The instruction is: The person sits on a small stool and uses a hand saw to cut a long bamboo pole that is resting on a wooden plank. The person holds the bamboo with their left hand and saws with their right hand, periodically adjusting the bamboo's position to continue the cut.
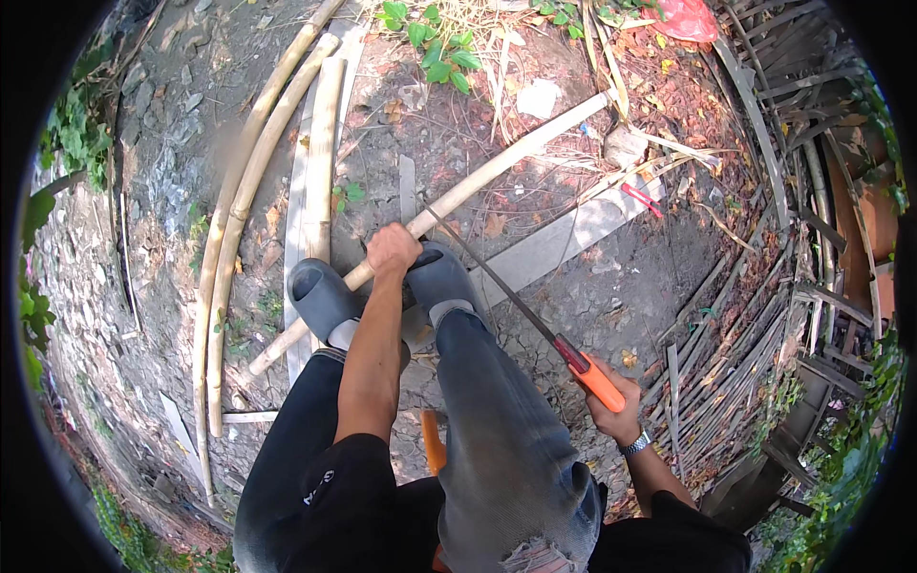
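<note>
My left hand [394, 250] is wrapped round a pale bamboo pole [516, 156], which lies slantwise from near my left foot up to the far right. Just right of that hand, the thin blade of a hand saw [497, 280] rests with its tip across the pole. The saw has an orange handle with a dark red collar. My right hand [613, 406], with a metal watch on the wrist, is closed round that handle. My feet, in grey slip-on shoes [441, 272], stand on either side of my left hand, close to the pole.
Several more bamboo poles [250, 196] lie lengthwise on the left. Beneath the pole runs a flat grey board [573, 234], with a small red tool [641, 199] at its far end. Bamboo strips [731, 353] are heaped at right. An orange object [433, 441] shows between my legs.
</note>
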### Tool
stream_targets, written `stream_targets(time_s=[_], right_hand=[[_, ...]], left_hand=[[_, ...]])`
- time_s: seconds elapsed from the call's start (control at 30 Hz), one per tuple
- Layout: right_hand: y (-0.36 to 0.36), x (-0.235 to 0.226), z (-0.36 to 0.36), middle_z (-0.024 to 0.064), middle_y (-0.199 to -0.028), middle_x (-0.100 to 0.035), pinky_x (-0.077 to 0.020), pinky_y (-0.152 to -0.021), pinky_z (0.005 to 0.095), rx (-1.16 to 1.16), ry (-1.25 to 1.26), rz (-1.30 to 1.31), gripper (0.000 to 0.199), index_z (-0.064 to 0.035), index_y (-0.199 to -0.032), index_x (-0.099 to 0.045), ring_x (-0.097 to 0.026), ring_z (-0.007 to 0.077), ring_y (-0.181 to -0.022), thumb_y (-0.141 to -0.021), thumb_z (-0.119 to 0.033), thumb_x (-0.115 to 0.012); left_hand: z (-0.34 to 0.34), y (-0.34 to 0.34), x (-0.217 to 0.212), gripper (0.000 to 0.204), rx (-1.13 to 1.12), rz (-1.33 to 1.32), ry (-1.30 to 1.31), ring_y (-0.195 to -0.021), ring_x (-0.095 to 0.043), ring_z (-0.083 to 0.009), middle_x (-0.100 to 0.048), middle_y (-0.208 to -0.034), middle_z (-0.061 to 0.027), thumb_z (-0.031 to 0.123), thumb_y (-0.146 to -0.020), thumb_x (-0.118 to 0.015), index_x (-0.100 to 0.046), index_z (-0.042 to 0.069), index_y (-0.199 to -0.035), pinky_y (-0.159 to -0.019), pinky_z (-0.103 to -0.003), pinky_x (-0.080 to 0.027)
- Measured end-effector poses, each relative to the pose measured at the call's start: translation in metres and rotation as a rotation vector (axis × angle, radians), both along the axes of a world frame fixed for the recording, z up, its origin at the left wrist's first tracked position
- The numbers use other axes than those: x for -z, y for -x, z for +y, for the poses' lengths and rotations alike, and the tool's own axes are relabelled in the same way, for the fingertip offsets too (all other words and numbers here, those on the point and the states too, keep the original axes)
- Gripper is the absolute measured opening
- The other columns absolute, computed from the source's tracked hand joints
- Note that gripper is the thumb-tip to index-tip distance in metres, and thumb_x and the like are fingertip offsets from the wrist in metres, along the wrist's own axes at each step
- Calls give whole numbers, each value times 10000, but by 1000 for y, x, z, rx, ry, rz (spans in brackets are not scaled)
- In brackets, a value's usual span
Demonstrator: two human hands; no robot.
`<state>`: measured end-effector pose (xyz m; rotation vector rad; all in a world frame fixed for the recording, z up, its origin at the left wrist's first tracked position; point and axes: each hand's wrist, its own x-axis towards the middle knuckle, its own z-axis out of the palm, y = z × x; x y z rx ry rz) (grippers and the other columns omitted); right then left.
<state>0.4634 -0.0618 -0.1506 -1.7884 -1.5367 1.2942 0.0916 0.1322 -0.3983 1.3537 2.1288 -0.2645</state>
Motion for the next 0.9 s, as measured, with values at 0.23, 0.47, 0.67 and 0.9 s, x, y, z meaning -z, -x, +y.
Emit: stream_targets(time_s=[0.23,0.47,0.67,0.9], right_hand=[[4,-111,81,214,-1338,-651,-605,-982,460,78,-274,214,486,80,-1417,-565,-689,320,-1169,-941,68,-662],[40,-5,63,140,-1236,-738,-564,-947,295,71,-65,77,503,82,-1392,-606,-718,179,-1080,-890,45,-613],[49,50,55,113,-1052,-780,-576,-845,266,-60,-28,-36,546,22,-1371,-650,-746,135,-917,-831,63,-586],[38,45,44,124,-950,-780,-561,-673,269,-177,-116,-109,612,-16,-1384,-654,-713,154,-639,-772,3,-663]], left_hand=[[-7,0,3,320,-22,7,-3,-1030,-761,-349,-786,-1051,-192,286,-813,-752,-808,52,-1025,-930,-426,-602],[-6,0,4,312,-43,-5,-15,-1037,-761,-343,-783,-1059,-199,280,-827,-733,-812,55,-1029,-936,-427,-600],[-7,-2,1,295,-31,-17,-13,-1024,-761,-355,-781,-1040,-210,256,-846,-694,-815,51,-1020,-931,-433,-599],[-10,-2,5,278,-28,-13,-63,-984,-765,-371,-779,-1003,-218,248,-845,-685,-810,44,-987,-908,-444,-603]])
